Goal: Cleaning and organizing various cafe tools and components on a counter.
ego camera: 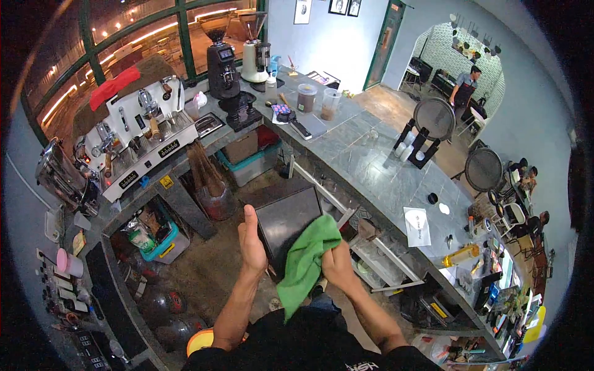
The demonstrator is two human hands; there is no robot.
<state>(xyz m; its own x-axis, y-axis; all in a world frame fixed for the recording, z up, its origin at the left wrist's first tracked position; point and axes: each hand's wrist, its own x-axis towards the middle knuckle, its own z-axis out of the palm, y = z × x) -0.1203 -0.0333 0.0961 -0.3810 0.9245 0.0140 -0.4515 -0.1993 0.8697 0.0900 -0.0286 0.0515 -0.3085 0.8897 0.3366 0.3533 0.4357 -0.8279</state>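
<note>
A black rectangular tray [288, 227] is held up in front of my body, tilted, with a dull sheen on its face. My left hand [253, 241] grips its left edge, thumb pointing up along the side. In my right hand [338, 264] is a bunched green cloth [310, 259], which covers the tray's lower right part and hangs down past its bottom edge. The cloth hides that corner of the tray and some of my right fingers.
An espresso machine [144, 134] and a black coffee grinder [223, 69] stand at the back left. A grey tiled counter [345, 148] runs along the right, bearing a cup holder [413, 148] and containers. Lidded storage boxes [255, 160] sit beneath. Beyond it is a person [464, 88].
</note>
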